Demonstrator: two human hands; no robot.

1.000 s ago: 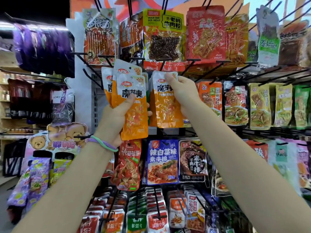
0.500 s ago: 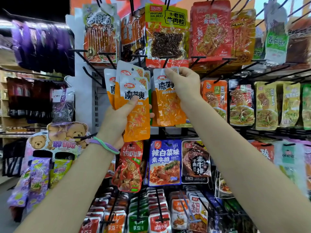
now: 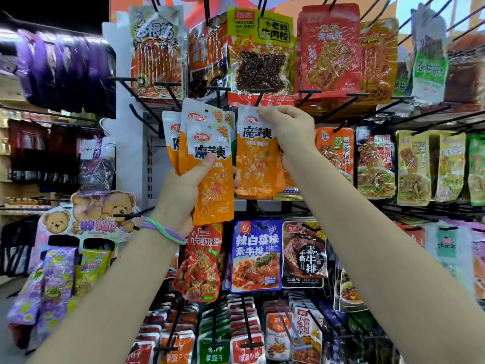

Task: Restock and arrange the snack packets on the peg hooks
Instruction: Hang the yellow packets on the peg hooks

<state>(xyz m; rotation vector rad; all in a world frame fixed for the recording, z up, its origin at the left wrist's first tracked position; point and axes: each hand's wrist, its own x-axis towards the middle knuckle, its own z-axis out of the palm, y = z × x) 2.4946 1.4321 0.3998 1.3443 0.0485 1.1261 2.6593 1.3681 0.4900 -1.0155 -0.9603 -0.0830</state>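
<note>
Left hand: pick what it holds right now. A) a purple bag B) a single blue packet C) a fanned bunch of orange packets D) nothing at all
C: the left hand grips a fanned bunch of orange packets, thumb pressed across the front one, while the right hand pinches the top of a single orange packet just under a peg hook.

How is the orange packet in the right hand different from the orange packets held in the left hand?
The single orange packet is one pouch, pinched at its top edge by the right hand, just under a peg hook. The fanned orange packets are several overlapping pouches, gripped lower down by the left hand, with the thumb across the front one. The single packet hangs straight; the fanned ones tilt. Both show the same orange and white design.
</note>
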